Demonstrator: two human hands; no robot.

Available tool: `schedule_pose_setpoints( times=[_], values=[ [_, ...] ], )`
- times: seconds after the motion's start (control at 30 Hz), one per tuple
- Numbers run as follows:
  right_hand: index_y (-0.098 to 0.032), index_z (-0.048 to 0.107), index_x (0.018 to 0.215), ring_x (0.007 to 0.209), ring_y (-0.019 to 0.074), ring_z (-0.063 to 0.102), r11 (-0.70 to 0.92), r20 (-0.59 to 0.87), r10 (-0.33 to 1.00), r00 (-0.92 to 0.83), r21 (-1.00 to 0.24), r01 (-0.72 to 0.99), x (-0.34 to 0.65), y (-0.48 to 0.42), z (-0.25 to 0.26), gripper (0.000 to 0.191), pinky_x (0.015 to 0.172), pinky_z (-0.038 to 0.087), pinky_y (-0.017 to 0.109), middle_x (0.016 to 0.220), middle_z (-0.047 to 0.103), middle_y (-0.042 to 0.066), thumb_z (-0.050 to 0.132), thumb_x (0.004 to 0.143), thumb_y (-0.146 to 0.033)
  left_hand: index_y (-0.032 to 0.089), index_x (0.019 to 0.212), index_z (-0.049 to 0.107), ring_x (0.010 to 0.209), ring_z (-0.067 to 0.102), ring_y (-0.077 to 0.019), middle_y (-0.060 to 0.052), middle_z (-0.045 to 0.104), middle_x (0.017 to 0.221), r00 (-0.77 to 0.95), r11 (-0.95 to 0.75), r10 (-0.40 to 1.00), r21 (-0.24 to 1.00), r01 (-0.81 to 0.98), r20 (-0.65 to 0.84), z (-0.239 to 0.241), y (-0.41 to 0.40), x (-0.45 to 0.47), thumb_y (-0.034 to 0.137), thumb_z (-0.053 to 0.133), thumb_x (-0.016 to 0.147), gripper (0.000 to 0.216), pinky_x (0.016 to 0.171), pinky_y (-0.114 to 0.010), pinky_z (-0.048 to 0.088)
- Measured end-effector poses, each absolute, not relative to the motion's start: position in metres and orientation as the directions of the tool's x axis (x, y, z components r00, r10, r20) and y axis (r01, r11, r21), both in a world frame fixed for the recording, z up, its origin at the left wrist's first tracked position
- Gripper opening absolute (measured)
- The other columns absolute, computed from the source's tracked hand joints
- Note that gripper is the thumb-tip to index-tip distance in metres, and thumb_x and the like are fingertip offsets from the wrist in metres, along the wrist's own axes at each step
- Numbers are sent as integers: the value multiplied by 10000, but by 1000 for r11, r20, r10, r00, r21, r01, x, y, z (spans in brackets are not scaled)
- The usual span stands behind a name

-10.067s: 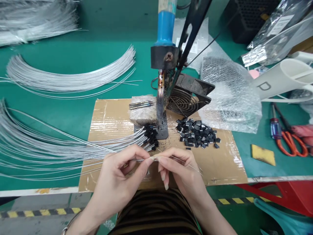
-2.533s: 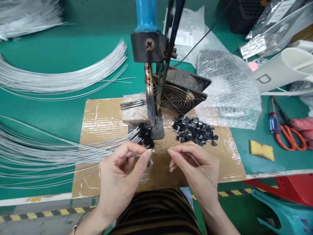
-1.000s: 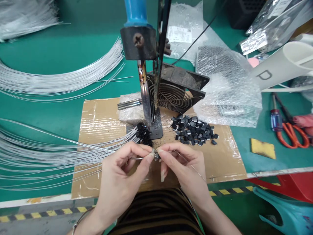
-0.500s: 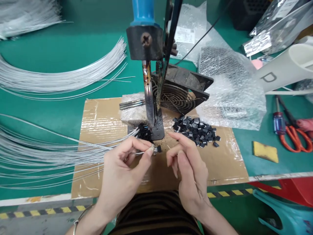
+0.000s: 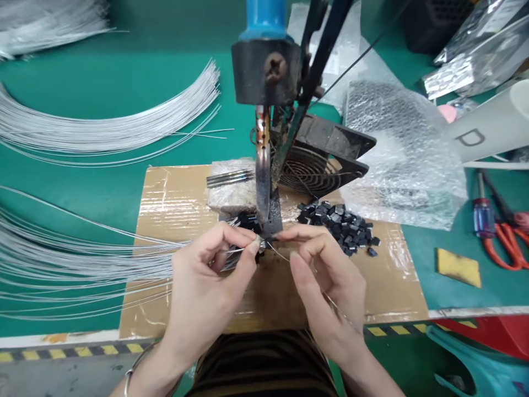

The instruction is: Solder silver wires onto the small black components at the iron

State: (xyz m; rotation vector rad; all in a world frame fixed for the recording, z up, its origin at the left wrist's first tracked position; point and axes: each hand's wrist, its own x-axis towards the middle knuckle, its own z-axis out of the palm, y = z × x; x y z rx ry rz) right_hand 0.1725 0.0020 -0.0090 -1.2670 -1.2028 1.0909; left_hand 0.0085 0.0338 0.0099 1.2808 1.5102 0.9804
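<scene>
My left hand (image 5: 212, 281) pinches a thin grey-white wire (image 5: 233, 251) between thumb and fingertips. A small black connector (image 5: 269, 242) sits at the wire's end, just beyond the fingertips. My right hand (image 5: 334, 286) is closed round a strand of solder wire (image 5: 281, 253), which runs from the palm to the connector. The right index fingertip is close to the connector; whether it touches cannot be made out. Directly above the fingertips hangs the tip of a mounted soldering iron (image 5: 263, 182) with a blue handle (image 5: 265, 19).
Right of the iron lies a heap of black connectors (image 5: 339, 223) on the cardboard (image 5: 165, 204). Behind it stands a black fan (image 5: 314, 171). Wire bundles (image 5: 103, 135) lie left. A yellow sponge (image 5: 458, 267), scissors (image 5: 506, 248) and a screwdriver (image 5: 482, 212) are at right.
My right hand has come up and left, bringing the solder wire to the connector. The left hand keeps its pinch on the wire. The whole view has shifted slightly.
</scene>
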Motion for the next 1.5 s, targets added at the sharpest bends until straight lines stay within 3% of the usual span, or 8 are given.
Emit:
schedule_pose_setpoints(
  times=[0.07, 0.27, 0.5, 0.83, 1.23, 1.5],
  values=[
    [-241, 552, 899, 1270, 219, 635, 18, 20, 997, 77, -1000, 23, 170, 5, -7, 180, 1102, 486, 404, 1286, 686, 47, 576, 1034, -126, 236, 814, 713, 779, 697, -100, 37, 778, 882, -65, 145, 989, 951, 272, -132, 10, 36, 9, 157, 762, 884, 117, 633, -181, 502],
    [-255, 575, 868, 1219, 196, 722, -12, -11, 996, 87, -1000, 19, 167, 11, -1, 218, 1071, 556, 357, 1225, 777, 26, 649, 973, -78, 234, 813, 714, 803, 703, -101, 38, 764, 877, -71, 114, 993, 958, 263, -99, 11, 41, 11, 145, 757, 887, 123, 669, -174, 525],
    [-253, 581, 840, 1194, 177, 739, -19, -18, 994, 109, -1000, 3, 165, 18, 1, 226, 1058, 570, 315, 1212, 790, 18, 667, 954, -78, 238, 791, 716, 831, 696, -100, 47, 746, 856, -110, 100, 991, 957, 274, -72, 11, 48, 12, 125, 769, 861, 144, 713, -159, 533],
    [-256, 596, 819, 1146, 169, 756, -21, -29, 992, 125, -997, -68, 165, 24, 4, 240, 1056, 575, 317, 1190, 800, -10, 657, 951, -64, 232, 785, 735, 745, 681, -98, 34, 775, 875, -124, 108, 989, 959, 262, -77, 17, 52, 12, 132, 785, 847, 127, 587, -180, 481],
    [-257, 600, 817, 1145, 156, 752, -23, -32, 993, 116, -997, -75, 165, 24, 7, 244, 1061, 566, 302, 1189, 799, -26, 654, 962, -69, 227, 779, 734, 748, 688, -100, 30, 785, 877, -109, 95, 992, 963, 252, -69, 19, 52, 12, 114, 783, 853, 144, 581, -194, 471],
    [-255, 614, 817, 1133, 199, 763, -8, -17, 991, 131, -998, -65, 166, 25, 8, 241, 1054, 588, 368, 1202, 805, 10, 664, 944, -56, 234, 789, 743, 756, 699, -103, 33, 793, 884, -114, 89, 992, 966, 243, -63, 20, 52, 13, 104, 782, 851, 149, 590, -193, 482]
  ],
)
